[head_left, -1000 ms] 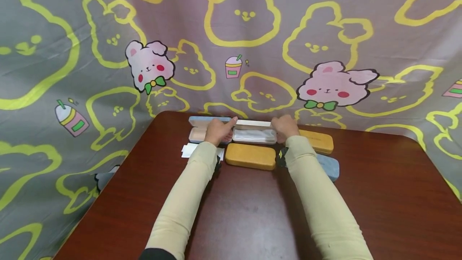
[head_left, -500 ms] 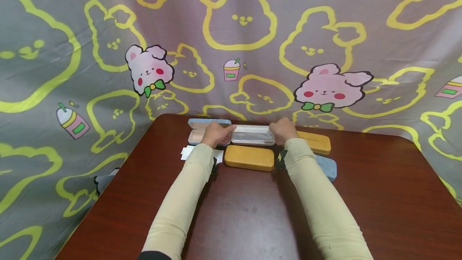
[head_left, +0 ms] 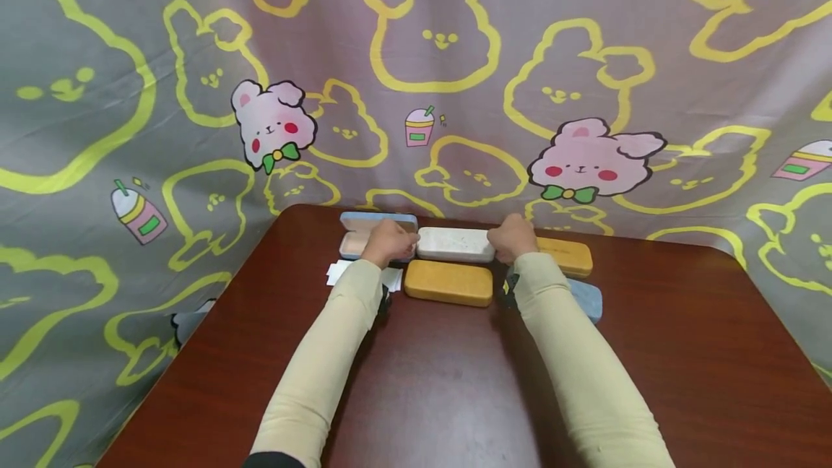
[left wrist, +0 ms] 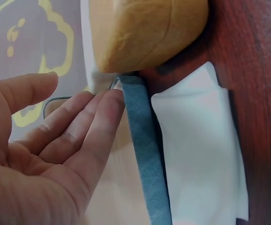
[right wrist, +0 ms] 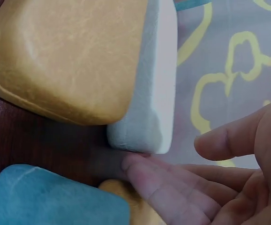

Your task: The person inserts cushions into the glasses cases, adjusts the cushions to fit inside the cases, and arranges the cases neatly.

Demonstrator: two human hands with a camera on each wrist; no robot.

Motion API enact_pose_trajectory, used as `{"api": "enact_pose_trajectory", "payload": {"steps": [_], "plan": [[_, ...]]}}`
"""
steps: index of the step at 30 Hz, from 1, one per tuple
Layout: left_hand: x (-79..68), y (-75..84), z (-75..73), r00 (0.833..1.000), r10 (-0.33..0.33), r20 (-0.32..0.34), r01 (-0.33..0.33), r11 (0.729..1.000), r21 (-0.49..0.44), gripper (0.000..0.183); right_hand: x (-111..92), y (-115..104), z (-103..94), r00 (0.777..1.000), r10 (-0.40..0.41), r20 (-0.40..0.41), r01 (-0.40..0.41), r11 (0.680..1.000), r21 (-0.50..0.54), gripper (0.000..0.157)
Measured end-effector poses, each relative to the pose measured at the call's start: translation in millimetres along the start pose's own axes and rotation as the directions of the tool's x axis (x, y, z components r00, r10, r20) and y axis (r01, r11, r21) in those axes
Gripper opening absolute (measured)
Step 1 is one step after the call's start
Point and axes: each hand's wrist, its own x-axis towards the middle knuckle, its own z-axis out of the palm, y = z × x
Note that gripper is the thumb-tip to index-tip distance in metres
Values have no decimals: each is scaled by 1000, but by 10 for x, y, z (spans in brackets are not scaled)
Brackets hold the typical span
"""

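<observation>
A white glasses case (head_left: 455, 245), lid down, lies at the back of the table between my two hands. My left hand (head_left: 388, 243) is at its left end; in the left wrist view the fingers are loosely extended, tips right at the case's corner, thumb apart. Under that hand is a blue glasses case (left wrist: 142, 140) with its lid up and a pale lining. At the white case's right end is my right hand (head_left: 512, 237). The right wrist view has its fingers (right wrist: 173, 197) extended just below the end of the case, thumb held away, nothing gripped.
A yellow glasses case (head_left: 448, 284) lies directly in front of the white one. Another yellow case (head_left: 567, 257) and a closed blue case (head_left: 587, 300) are to the right, partly behind the right arm. Folded white cloths (left wrist: 196, 150) lie before the opened blue case. A patterned curtain (head_left: 468, 114) hangs behind the table.
The white case's lid has come down; earlier it stood up with a pale cloth or pouch showing inside. Both hands have stayed at its ends and lowered slightly.
</observation>
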Motion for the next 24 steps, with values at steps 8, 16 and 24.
{"api": "enact_pose_trajectory", "payload": {"steps": [8,16,24], "plan": [[-119,-20,-139,998,66,16,-67,997,27,29,-94,-97,-9,1000,-7,-5,7,998,-61,23],[-234,-52,-273,995,92,38,-92,996,16,25,-201,-209,-17,996,-86,2,85,984,-155,26],[-341,-211,-464,998,60,-11,-59,995,83,25,-314,-393,80,985,-168,32,171,969,-178,35]]}}
